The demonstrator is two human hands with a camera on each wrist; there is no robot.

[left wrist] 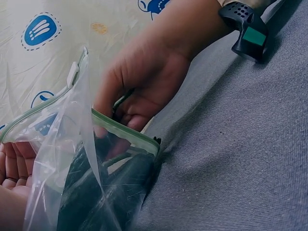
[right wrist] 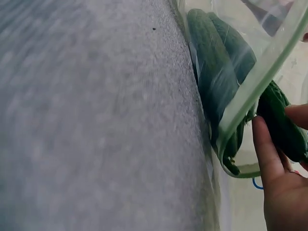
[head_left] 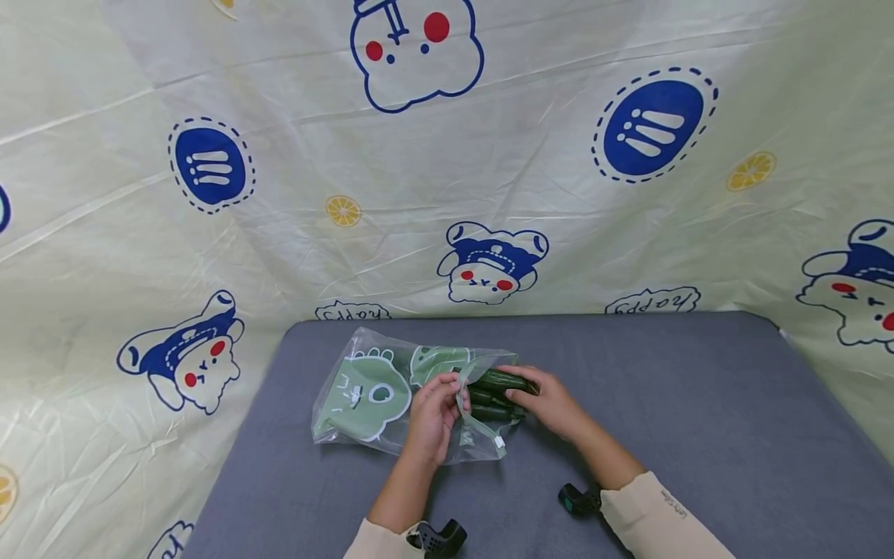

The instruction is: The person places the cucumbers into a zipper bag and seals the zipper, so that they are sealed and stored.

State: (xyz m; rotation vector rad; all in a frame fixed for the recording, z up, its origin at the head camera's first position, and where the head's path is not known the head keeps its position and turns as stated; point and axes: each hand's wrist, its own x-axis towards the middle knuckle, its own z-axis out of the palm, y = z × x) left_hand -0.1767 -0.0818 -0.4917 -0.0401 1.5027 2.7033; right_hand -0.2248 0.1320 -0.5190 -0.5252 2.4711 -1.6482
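A clear zip bag (head_left: 328,415) with green cartoon prints lies on the table, its mouth facing right. My left hand (head_left: 431,415) pinches the rim of the mouth and holds it up. At the opening, my right hand (head_left: 559,405) grips a dark green cucumber (head_left: 501,380), which lies partly inside the bag. Fingers and thumb are on either side of that cucumber in the right wrist view. Other cucumbers (right wrist: 211,62) lie inside the bag below it. A white slider (head_left: 499,442) sits on the zip edge near the bag's lower right corner.
A grey cloth-covered table (head_left: 698,419) extends to the right of the bag. Behind it hangs a pale sheet (head_left: 398,256) with cartoon prints. Black wrist cameras (head_left: 580,501) are on both forearms.
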